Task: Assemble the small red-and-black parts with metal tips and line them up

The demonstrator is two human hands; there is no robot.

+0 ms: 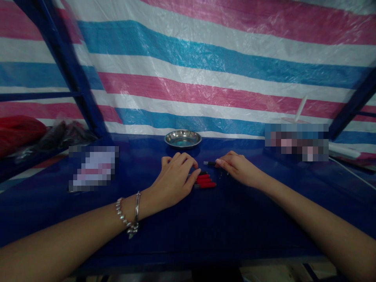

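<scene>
My right hand (235,167) is closed, pinching a black pen (210,163) whose pale, silvery end points left. To its left, my left hand (175,178) rests low over the table with its fingers curved and apart. Its thumb and forefinger hang beside a small group of pens. Two red pens (208,185) lie side by side there, with a black-ended pen (203,172) just behind them, partly covered by the thumb. Whether the left fingertips touch that pen, I cannot tell. Tiny dark bits (221,175) lie beneath my right hand, too small to name.
A shiny round metal dish (183,140) stands at the back of the blue table (223,231). A blurred-out flat item (95,168) lies left; another blurred-out item (296,143) is at the right, near a white cable (352,172). Striped sheeting (205,78) hangs behind.
</scene>
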